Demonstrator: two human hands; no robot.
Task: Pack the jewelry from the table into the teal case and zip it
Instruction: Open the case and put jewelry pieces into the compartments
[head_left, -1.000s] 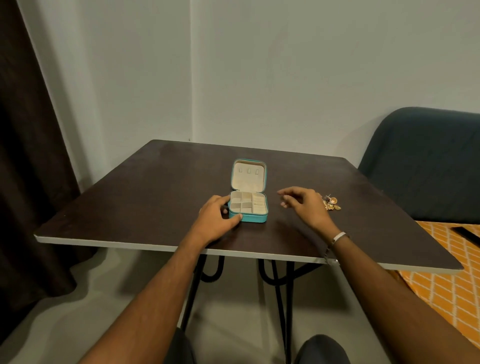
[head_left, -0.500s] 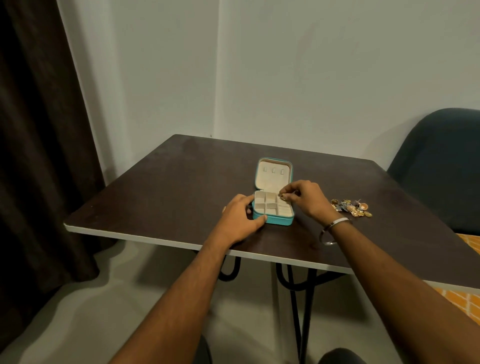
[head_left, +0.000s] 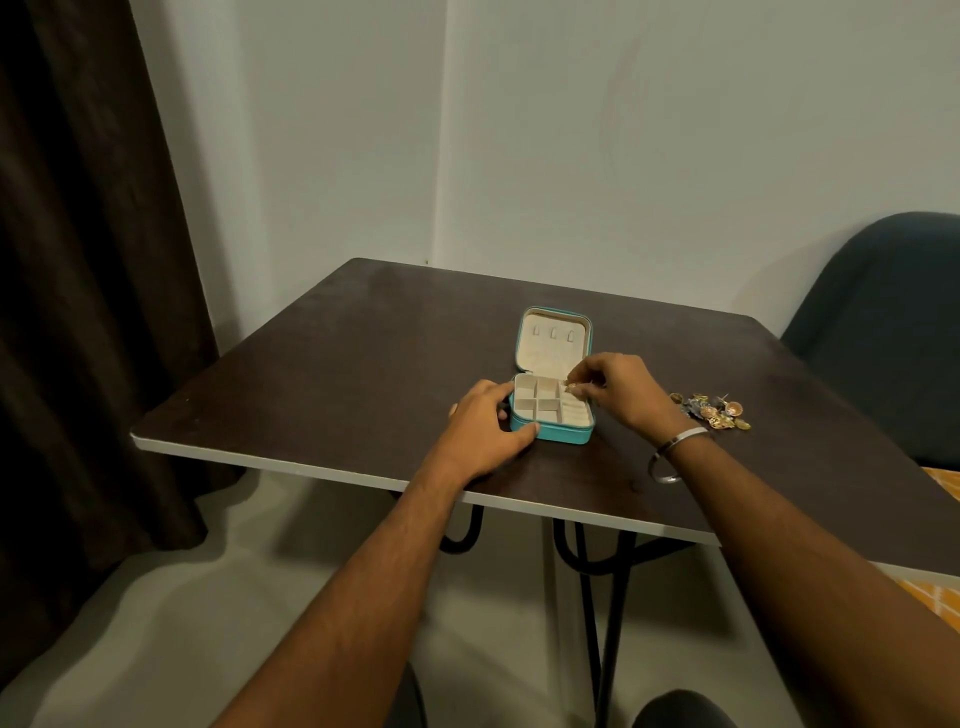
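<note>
the teal jewelry case (head_left: 551, 434) sits open on the dark tabletop (head_left: 337, 364), toward the near edge and about midway between its left and right edges. its lid (head_left: 554, 338) stands up at the far side, cream-lined, with three small tabs in a row near the top. the base is split into cream compartments: a grid of small squares on the left and a ridged strip on the right.

the left hand (head_left: 485, 434) rests on the tabletop against the case's left side, thumb pressed on the near left corner of the base and fingers curled at the left wall, bracing it.

the right hand (head_left: 615, 389) hangs over the far right corner of the base, fingers drawn close together in a pinch on a small gold piece of jewelry (head_left: 570, 387), which sits just above the far right compartment; whether it touches the lining cannot be told. a silver bangle (head_left: 675, 449) circles that wrist.

the rest of the jewelry lies as a small pile of gold and coloured pieces (head_left: 711, 410) on the tabletop to the right of the case, apart from it, nearer the right edge. single pieces in the pile are too small to name.

a dark upholstered chair (head_left: 893, 322) stands beyond the right edge, and a dark curtain (head_left: 78, 260) hangs at the left.
</note>
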